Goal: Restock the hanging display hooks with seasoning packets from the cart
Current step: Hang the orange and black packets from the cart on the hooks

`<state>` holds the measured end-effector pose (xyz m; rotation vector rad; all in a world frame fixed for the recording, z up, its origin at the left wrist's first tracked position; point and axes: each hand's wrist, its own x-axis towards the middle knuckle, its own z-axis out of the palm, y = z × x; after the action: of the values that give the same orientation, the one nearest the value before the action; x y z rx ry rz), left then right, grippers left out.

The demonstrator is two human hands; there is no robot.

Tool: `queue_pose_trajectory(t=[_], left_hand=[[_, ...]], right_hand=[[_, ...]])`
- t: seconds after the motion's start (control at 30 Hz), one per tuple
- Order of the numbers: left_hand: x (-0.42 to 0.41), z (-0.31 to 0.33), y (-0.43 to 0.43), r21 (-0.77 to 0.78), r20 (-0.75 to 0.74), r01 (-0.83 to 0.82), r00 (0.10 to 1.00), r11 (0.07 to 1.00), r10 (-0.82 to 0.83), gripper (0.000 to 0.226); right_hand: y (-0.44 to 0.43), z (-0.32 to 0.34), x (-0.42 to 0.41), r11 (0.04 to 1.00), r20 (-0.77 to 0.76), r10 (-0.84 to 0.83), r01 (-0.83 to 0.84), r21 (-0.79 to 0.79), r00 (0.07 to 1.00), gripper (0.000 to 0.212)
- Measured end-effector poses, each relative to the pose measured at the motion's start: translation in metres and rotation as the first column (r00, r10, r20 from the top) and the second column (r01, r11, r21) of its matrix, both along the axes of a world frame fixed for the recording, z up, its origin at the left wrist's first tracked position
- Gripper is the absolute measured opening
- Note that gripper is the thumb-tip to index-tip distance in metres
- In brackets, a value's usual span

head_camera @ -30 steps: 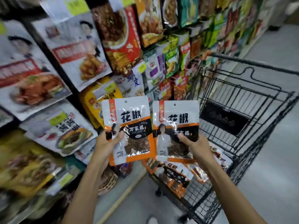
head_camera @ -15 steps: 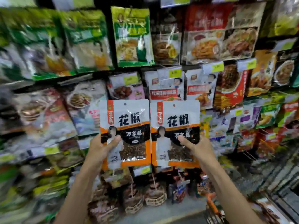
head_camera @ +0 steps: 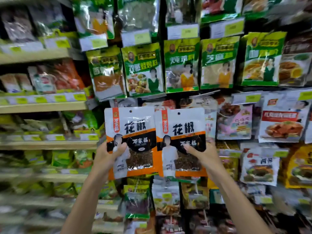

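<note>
Left grip [head_camera: 108,156]: thumb across the front, fingers behind, pinching the lower left edge of the left packet [head_camera: 133,130]. Right grip [head_camera: 205,155]: same hold, thumb on the front, at the lower right edge of the right packet [head_camera: 183,128].

Both packets are upright and side by side, inner edges meeting, held up in front of the hanging display. Print is identical:
- white top with large black 花椒
- black band reading 万家福
- orange trim and a vertical orange tab at upper left
- clear window showing dark peppercorns
- round hang hole punched at each top

Just above hangs a row of green packets [head_camera: 143,70], lettering partly blurred; one appears to read 芝麻. Yellow-green price tags [head_camera: 142,37] sit above them, print unreadable. To the right is a white packet with red label [head_camera: 283,119], text too blurred to read. To the left are wooden shelves [head_camera: 43,107], smeared by motion.
</note>
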<state>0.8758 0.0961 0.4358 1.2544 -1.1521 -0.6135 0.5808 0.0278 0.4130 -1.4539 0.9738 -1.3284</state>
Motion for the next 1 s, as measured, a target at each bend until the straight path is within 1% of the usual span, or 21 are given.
queue_pose_trajectory(t=[0.07,0.13,0.2,0.3,0.33,0.37,0.4,0.5,0.53,0.67,0.73,0.8,0.87,0.9,0.93,1.0], left_hand=[[0.035,0.001,0.009,-0.002,-0.015,-0.014,1.000,1.000,0.014,0.056],[0.064,0.001,0.015,0.009,-0.035,-0.039,0.999,0.999,0.040,0.047],[0.088,0.001,0.019,0.016,-0.061,-0.072,0.996,0.997,0.073,0.044],[0.117,0.003,0.022,0.018,-0.069,-0.131,0.989,0.991,0.132,0.024],[0.125,0.003,0.022,0.017,-0.070,-0.145,0.987,0.989,0.146,0.020],[0.132,0.004,0.021,0.012,-0.065,-0.159,0.985,0.987,0.159,0.021],[0.138,0.005,0.020,0.005,-0.058,-0.175,0.983,0.985,0.175,0.024],[0.154,0.008,0.014,-0.015,-0.055,-0.220,0.974,0.975,0.219,0.027],[0.159,0.008,0.011,-0.020,-0.055,-0.233,0.971,0.972,0.232,0.032],[0.175,0.012,-0.002,-0.009,-0.070,-0.255,0.965,0.967,0.253,0.060],[0.182,0.014,-0.011,-0.010,-0.082,-0.272,0.959,0.962,0.270,0.063],[0.188,0.012,-0.021,-0.012,-0.081,-0.289,0.954,0.957,0.287,0.049],[0.193,0.009,-0.030,-0.036,-0.055,-0.316,0.948,0.948,0.314,0.024],[0.195,0.007,-0.034,-0.047,-0.039,-0.329,0.944,0.943,0.327,0.015],[0.196,0.006,-0.037,-0.052,-0.035,-0.334,0.942,0.941,0.333,0.012],[0.198,0.006,-0.043,-0.050,-0.037,-0.339,0.941,0.939,0.338,0.013]], right_hand=[[0.000,0.004,0.039,0.999,-0.016,0.030,-0.030,0.017,0.999,0.051],[-0.002,0.006,0.071,0.998,-0.035,0.063,-0.062,0.022,0.997,0.058],[-0.010,0.005,0.099,0.996,-0.048,0.083,-0.082,0.027,0.995,0.065],[-0.023,0.003,0.132,0.995,-0.050,0.094,-0.092,0.036,0.994,0.075],[-0.028,0.002,0.141,0.994,-0.060,0.104,-0.103,0.027,0.993,0.075],[-0.032,0.002,0.149,0.993,-0.063,0.115,-0.114,0.026,0.991,0.070],[-0.035,0.003,0.157,0.991,-0.061,0.127,-0.125,0.040,0.990,0.061],[-0.049,0.007,0.180,0.986,-0.067,0.159,-0.155,0.062,0.985,0.022],[-0.055,0.008,0.187,0.986,-0.062,0.158,-0.154,0.061,0.985,0.017],[-0.088,0.012,0.213,0.990,-0.040,0.139,-0.137,0.045,0.990,0.016],[-0.103,0.015,0.224,0.988,-0.026,0.151,-0.150,0.040,0.988,0.014],[-0.114,0.017,0.235,0.986,-0.045,0.165,-0.163,0.040,0.985,0.014],[-0.125,0.015,0.245,0.979,-0.005,0.200,-0.200,0.033,0.980,0.018],[-0.128,0.015,0.249,0.976,0.011,0.216,-0.216,0.037,0.976,0.021],[-0.130,0.015,0.253,0.974,0.016,0.222,-0.222,0.043,0.975,0.022],[-0.135,0.014,0.260,0.973,0.014,0.227,-0.227,0.048,0.974,0.021]])
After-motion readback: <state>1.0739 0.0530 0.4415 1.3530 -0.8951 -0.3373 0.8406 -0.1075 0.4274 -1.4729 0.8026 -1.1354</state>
